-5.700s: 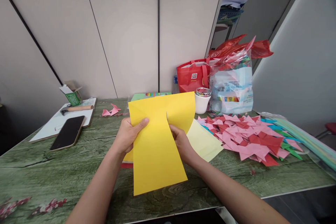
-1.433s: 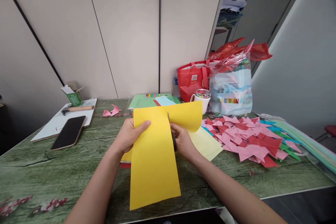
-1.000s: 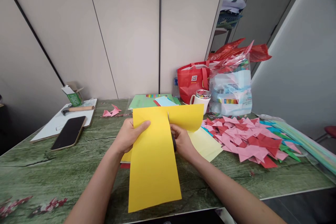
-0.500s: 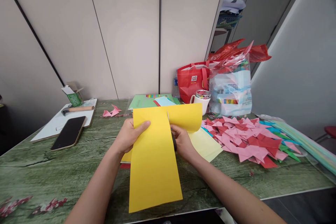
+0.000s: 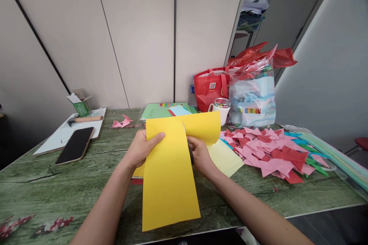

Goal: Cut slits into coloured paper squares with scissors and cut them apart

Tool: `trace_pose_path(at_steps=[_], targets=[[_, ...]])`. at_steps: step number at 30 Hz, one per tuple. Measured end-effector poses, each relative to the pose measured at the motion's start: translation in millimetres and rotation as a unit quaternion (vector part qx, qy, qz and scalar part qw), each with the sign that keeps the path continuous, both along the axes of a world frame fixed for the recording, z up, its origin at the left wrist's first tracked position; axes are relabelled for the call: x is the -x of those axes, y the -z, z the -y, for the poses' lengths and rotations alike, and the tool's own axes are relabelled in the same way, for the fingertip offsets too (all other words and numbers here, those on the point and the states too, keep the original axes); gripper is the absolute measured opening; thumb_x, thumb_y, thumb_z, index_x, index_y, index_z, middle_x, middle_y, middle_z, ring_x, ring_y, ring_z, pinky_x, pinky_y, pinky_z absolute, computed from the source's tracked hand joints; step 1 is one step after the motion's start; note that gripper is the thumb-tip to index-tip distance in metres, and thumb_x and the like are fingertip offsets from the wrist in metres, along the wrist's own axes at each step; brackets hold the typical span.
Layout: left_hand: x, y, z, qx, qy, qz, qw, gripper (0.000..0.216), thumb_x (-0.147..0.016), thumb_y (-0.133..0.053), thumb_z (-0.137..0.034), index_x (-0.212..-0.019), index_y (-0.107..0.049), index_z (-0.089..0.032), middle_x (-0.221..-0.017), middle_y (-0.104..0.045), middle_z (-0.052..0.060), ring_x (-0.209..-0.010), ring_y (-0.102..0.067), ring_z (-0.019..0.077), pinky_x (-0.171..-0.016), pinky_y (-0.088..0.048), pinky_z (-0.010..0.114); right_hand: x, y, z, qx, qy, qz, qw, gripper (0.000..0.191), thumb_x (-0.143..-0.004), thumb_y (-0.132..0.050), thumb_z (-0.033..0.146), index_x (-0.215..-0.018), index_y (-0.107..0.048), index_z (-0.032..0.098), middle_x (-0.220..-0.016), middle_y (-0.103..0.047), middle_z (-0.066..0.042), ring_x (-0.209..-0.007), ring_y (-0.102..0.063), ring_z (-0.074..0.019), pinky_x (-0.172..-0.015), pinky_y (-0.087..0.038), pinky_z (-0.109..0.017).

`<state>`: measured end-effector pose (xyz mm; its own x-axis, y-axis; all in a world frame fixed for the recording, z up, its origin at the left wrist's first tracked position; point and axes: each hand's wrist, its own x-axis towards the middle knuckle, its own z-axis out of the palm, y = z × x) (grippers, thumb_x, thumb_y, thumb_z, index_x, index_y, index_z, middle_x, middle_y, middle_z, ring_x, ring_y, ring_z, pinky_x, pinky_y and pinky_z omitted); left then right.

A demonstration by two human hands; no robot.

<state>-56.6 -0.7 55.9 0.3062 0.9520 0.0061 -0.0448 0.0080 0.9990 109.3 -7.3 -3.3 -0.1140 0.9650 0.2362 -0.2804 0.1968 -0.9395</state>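
Note:
A large yellow sheet of paper (image 5: 168,176) is held up over the table, cut most of the way along its length. My left hand (image 5: 141,147) pinches its left edge, thumb on top. My right hand (image 5: 199,154) grips dark-handled scissors (image 5: 191,154); only part of the handle and the blade tip show, the rest being hidden by paper and fingers. Right of the cut, the paper curls over above my right hand. Beneath lie a pale yellow sheet (image 5: 225,159) and the edges of other coloured sheets.
Folded pink, red, blue and green paper pieces (image 5: 270,153) are heaped at right. Behind stand a white mug (image 5: 220,111), red bag (image 5: 209,88) and filled plastic bag (image 5: 253,99). At left lie a phone (image 5: 75,145), hammer (image 5: 86,119) and green box (image 5: 81,108).
The yellow sheet has shifted very slightly, and less of the scissors' blade shows above the cut. Both hands stay in nearly the same place.

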Motion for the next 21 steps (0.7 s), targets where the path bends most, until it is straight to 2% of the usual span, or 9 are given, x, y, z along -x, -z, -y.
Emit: trace_pose_path(at_steps=[4,9,21], targets=[[-0.7,-0.6,0.5,0.004,0.008,-0.013,1.0,0.025,-0.066,-0.063,-0.033,-0.082,-0.062,-0.015,-0.075,-0.068,0.005,-0.059,-0.062,0.0173,-0.053,-0.05,0.027,0.0,-1.4,-0.2,-0.024,-0.021,-0.019,0.999,0.028,-0.056,-0.068,0.024,-0.083,-0.06,0.018,-0.078,-0.066,-0.002,-0.067,-0.061,-0.0184,-0.06,-0.049,-0.029],[-1.4,-1.0,1.7,0.004,0.01,-0.027,1.0,0.026,-0.065,-0.064,-0.034,-0.083,-0.061,-0.015,-0.074,-0.068,0.005,-0.06,-0.063,0.0181,-0.053,-0.05,0.028,-0.5,-3.7,-0.2,-0.047,-0.001,-0.001,0.999,0.035,-0.055,-0.07,0.024,-0.088,-0.06,0.018,-0.086,-0.066,-0.004,-0.074,-0.062,-0.0199,-0.068,-0.049,-0.031],[0.3,-1.0,2.1,-0.009,0.001,-0.036,0.999,0.027,-0.065,-0.063,-0.036,-0.082,-0.062,-0.015,-0.074,-0.068,0.005,-0.06,-0.062,0.0188,-0.053,-0.05,0.029,-2.6,-0.8,-2.6,-0.049,0.022,0.031,0.998,0.035,-0.054,-0.071,0.029,-0.086,-0.062,0.018,-0.084,-0.067,-0.004,-0.073,-0.061,-0.02,-0.067,-0.049,-0.031]])
